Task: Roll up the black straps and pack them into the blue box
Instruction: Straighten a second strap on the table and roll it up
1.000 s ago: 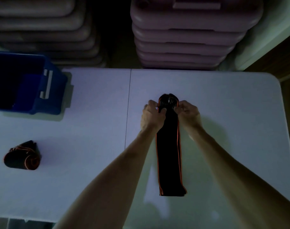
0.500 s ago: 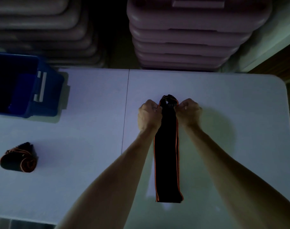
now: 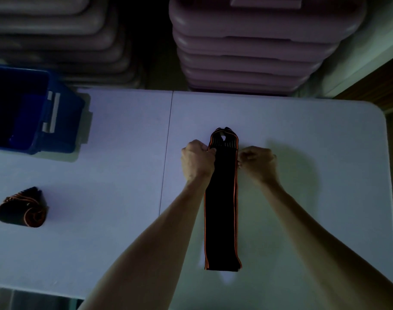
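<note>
Strap (image 3: 221, 206) laid flat on white worktop (image 3: 115, 175), long axis running straight away from the body, near end square by the front edge, far end pointing toward the stacked pink bins (image 3: 253, 52) behind. Black with orange edging down both long sides; far end doubled over into a short fold with a small gap at its tip. Left hand (image 3: 197, 161) curled closed, pinching the strap's left edge just below the fold. Right hand (image 3: 257, 162) curled too, fingertips at the right edge, opposite the left; actual hold on the fabric could not be told. Second strap (image 3: 22, 209), already rolled, lying on its side far left, well apart from the flat one. Blue box (image 3: 63, 121) at the worktop's back-left corner, open-topped, interior too dark to read.
</note>
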`<action>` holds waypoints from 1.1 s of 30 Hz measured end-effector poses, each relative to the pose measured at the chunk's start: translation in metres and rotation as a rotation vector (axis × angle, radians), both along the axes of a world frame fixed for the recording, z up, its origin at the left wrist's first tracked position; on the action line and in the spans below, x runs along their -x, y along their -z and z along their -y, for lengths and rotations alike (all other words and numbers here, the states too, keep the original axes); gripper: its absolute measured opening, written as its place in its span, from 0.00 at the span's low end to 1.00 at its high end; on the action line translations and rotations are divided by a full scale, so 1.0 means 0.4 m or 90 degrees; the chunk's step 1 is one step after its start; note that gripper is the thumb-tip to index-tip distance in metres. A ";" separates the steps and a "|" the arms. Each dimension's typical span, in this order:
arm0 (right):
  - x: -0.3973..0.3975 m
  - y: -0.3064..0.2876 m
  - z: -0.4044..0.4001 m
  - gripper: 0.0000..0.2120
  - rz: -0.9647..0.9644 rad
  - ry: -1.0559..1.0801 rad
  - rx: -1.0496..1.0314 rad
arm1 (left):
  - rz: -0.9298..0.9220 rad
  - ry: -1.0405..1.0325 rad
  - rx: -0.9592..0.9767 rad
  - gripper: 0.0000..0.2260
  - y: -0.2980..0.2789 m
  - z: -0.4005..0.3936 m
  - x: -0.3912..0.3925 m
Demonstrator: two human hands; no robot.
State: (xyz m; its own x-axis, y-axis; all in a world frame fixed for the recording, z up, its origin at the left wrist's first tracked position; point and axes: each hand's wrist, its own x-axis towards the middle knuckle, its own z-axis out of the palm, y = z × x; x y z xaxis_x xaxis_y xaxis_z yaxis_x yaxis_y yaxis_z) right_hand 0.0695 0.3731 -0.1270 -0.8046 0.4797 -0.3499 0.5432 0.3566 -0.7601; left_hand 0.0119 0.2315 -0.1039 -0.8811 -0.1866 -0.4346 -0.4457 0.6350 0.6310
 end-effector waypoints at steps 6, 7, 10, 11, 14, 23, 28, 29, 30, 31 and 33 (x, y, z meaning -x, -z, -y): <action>-0.021 -0.008 -0.014 0.08 0.037 -0.022 0.002 | 0.000 -0.024 -0.003 0.10 -0.007 0.007 -0.029; -0.032 -0.012 -0.013 0.07 0.048 -0.033 -0.006 | 0.005 -0.020 0.003 0.10 -0.003 0.014 -0.042; -0.069 -0.017 -0.006 0.08 0.071 -0.080 -0.015 | 0.008 0.000 0.014 0.10 0.008 0.036 -0.094; -0.080 -0.016 -0.003 0.08 0.073 -0.094 -0.019 | 0.005 0.011 0.019 0.09 0.012 0.041 -0.110; -0.103 -0.005 0.007 0.07 0.071 -0.095 -0.002 | -0.010 0.034 0.024 0.07 0.014 0.045 -0.143; -0.131 0.000 0.015 0.05 0.030 -0.105 -0.044 | -0.023 0.014 -0.003 0.04 0.016 0.055 -0.179; -0.144 -0.001 0.024 0.06 0.021 -0.144 -0.097 | 0.000 0.009 -0.010 0.03 0.016 0.071 -0.210; -0.150 -0.005 0.025 0.06 0.037 -0.156 -0.098 | 0.003 0.009 -0.008 0.03 0.015 0.074 -0.220; -0.160 -0.007 0.026 0.05 0.047 -0.174 -0.102 | 0.003 0.012 -0.003 0.03 0.014 0.078 -0.232; -0.175 -0.009 0.026 0.04 0.047 -0.196 -0.113 | 0.001 0.017 0.003 0.03 0.015 0.083 -0.245; -0.220 -0.010 0.030 0.03 0.028 -0.228 -0.124 | -0.001 0.015 0.007 0.03 0.015 0.094 -0.277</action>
